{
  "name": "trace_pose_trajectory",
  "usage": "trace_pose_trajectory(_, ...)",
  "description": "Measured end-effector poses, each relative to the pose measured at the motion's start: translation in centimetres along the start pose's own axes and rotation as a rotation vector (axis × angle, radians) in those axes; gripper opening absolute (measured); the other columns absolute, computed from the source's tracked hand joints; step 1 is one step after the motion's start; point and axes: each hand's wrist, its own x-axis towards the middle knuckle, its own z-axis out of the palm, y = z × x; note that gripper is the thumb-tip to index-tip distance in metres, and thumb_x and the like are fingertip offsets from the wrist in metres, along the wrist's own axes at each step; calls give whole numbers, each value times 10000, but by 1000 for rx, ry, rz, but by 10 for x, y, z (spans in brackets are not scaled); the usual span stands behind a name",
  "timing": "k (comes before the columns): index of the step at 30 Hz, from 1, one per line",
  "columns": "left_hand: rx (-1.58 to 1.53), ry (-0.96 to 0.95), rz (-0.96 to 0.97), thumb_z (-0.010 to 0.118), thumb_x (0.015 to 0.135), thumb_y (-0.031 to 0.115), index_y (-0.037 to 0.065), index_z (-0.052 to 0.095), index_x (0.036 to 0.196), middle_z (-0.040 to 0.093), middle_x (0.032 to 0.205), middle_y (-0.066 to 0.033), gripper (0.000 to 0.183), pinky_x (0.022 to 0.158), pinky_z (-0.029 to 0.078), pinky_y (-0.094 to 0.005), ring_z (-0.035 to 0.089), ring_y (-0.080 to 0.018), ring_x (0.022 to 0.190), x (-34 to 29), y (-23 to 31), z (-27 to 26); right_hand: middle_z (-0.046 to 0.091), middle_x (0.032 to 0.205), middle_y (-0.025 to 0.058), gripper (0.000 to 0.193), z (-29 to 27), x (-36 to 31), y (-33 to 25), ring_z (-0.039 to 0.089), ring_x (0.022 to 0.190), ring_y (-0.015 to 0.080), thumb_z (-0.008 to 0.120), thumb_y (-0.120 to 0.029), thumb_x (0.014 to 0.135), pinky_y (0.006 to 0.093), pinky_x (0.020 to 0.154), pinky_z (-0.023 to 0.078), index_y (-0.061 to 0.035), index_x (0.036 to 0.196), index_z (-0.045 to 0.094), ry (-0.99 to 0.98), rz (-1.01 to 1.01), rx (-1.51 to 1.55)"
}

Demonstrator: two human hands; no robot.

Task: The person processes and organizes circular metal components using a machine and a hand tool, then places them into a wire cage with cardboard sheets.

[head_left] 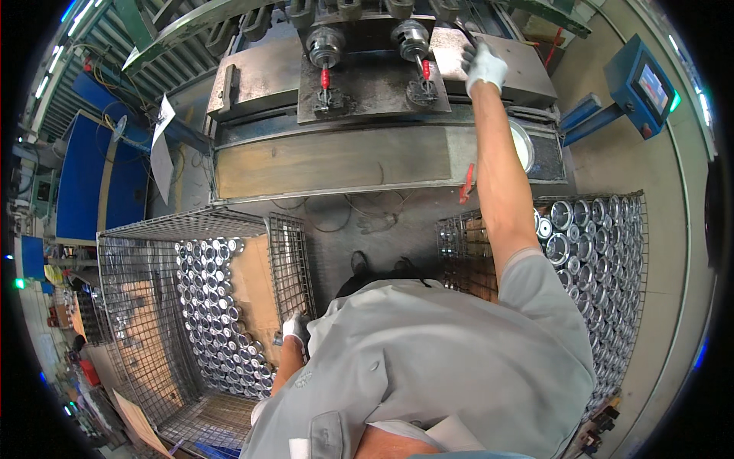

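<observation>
My right arm is stretched forward over the machine. Its hand [487, 67], in a white glove with dark fingertips, is closed round a thin dark stick-like tool [464, 32]. Beside that hand, two round metal parts [325, 47] sit on a dark fixture plate [371, 84], each with a red-handled toggle clamp [325, 79] in front of it. My left hand [295, 329], gloved too, hangs low at the wire cage [289, 260] on my left. Its fingers are partly hidden, and whether it holds anything is unclear. Rows of shiny ring-shaped metal parts [210, 298] lie on cardboard in that cage.
A second wire cage [642, 260] full of shiny metal parts [589, 245] stands at my right. A white round container [523, 145] sits on the machine's front ledge [336, 164]. Farther right is a blue control panel [642, 86]. Red pliers-like handles [466, 183] hang at the ledge.
</observation>
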Motion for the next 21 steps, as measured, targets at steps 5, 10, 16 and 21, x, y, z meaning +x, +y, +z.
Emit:
trace_pose_trajectory(5, 1029, 64, 442, 462, 923, 282, 72, 608, 1093, 636, 1075, -184, 306, 870, 463, -380, 587, -337, 1040, 23, -91, -3, 656, 932, 149, 295, -122, -40, 2, 605, 649, 202, 504, -204, 928, 332, 526, 481, -15, 1151, 541, 192, 73, -170)
trace_pose_trajectory(10, 1083, -113, 455, 457, 894, 242, 73, 591, 1160, 584, 1179, -217, 343, 945, 440, -392, 562, -352, 1090, 39, -163, 32, 546, 1253, 131, 451, -258, -52, 59, 516, 1152, 235, 495, -168, 882, 376, 1019, 365, 16, 1294, 480, 47, 174, -225)
trace_pose_trajectory(16, 37, 264, -49, 649, 786, 365, -3, 635, 1051, 671, 885, -117, 453, 690, 498, -333, 622, -214, 750, -43, -178, 53, 577, 1150, 258, 587, -231, -147, 23, 539, 1119, 415, 435, -406, 957, 449, 994, 417, 101, 1254, 448, 127, 222, -489)
trace_pose_trajectory(21, -138, 605, -73, 685, 768, 346, 19, 640, 1005, 676, 957, -155, 407, 808, 493, -341, 640, -252, 899, -68, -268, 38, 612, 892, 131, 438, -235, -238, 54, 502, 557, 156, 520, -396, 923, 286, 462, 411, -21, 1149, 534, -435, 653, -1119)
